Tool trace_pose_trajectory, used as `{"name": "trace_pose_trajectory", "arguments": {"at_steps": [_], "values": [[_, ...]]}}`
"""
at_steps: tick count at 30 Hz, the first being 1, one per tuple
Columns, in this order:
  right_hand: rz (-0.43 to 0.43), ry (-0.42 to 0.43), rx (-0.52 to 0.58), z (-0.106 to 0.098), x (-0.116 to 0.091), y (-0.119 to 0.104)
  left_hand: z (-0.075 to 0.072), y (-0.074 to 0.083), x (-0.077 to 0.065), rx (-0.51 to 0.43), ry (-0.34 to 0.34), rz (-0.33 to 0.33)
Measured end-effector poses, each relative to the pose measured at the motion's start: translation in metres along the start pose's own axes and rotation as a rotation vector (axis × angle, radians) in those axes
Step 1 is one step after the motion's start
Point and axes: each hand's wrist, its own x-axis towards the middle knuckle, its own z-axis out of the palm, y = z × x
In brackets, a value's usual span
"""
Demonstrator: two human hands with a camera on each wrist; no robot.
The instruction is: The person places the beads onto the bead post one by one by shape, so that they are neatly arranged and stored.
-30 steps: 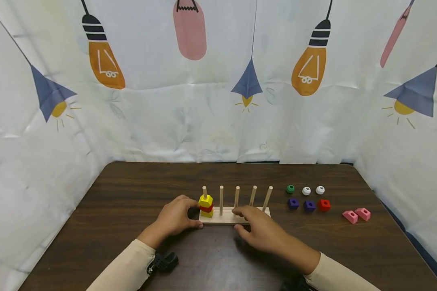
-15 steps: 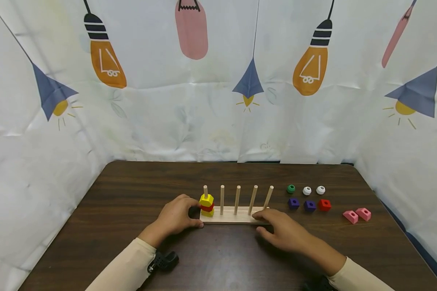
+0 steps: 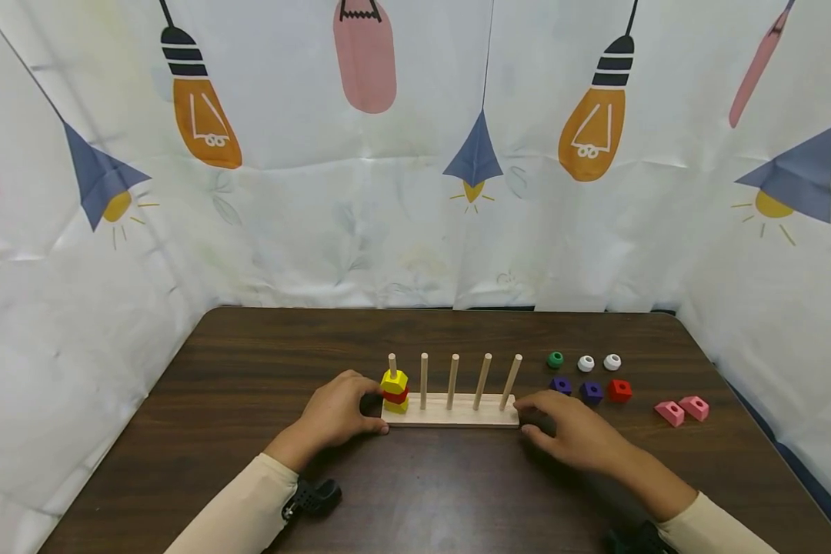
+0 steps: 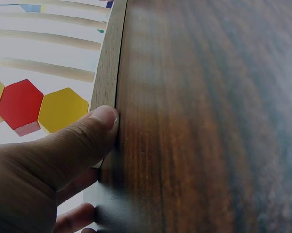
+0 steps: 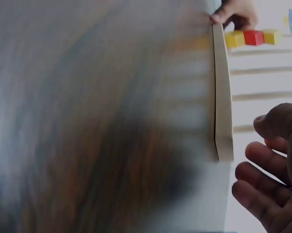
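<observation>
A light wooden peg board (image 3: pixel 450 416) with several upright pegs rests on the table. On its leftmost peg sit a yellow hexagonal bead (image 3: pixel 393 382), a red hexagonal bead (image 3: pixel 396 396) and another yellow bead (image 3: pixel 398 408) at the bottom. My left hand (image 3: pixel 335 412) grips the board's left end; in the left wrist view its thumb (image 4: pixel 95 131) lies on the front edge, with some fingers partly hidden behind. Beside the right end is my right hand (image 3: pixel 578 432), its fingers loosely bent and nothing in them. The right wrist view shows this hand (image 5: pixel 277 170) apart from the board.
Right of the board lie a green bead (image 3: pixel 555 359), two white beads (image 3: pixel 585 363), two purple cubes (image 3: pixel 592 393), a red cube (image 3: pixel 619 391) and two pink wedge-shaped blocks (image 3: pixel 669 413). The brown table (image 3: pixel 284 338) ends at a printed white curtain (image 3: pixel 402 231).
My right hand has moved rightward from in front of the board's middle to just past its right end. The left hand has stayed at the left end, and the beads are unchanged.
</observation>
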Motion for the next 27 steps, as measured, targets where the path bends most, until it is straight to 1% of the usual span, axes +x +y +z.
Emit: {"name": "trace_pose_trajectory", "arguments": {"at_steps": [3,7,10,15,22,27], "values": [[0.035,0.02,-0.045,-0.005,-0.003,0.008,0.0,0.0,0.0,0.003,-0.001,0.001],[0.068,0.071,-0.084,-0.011,-0.006,0.021,0.0,0.0,-0.001,0.005,-0.001,0.003],[0.094,0.1,-0.1,-0.015,-0.008,0.032,0.0,0.0,-0.001,0.0,-0.004,-0.001],[0.113,0.122,-0.114,-0.022,-0.009,0.049,-0.001,0.001,-0.002,-0.005,-0.01,-0.006],[0.105,0.109,-0.142,-0.026,-0.007,0.064,0.0,0.0,-0.001,0.003,-0.009,-0.002],[0.121,0.069,-0.146,-0.03,-0.002,0.064,0.0,0.0,-0.001,0.002,-0.007,-0.004]]}}
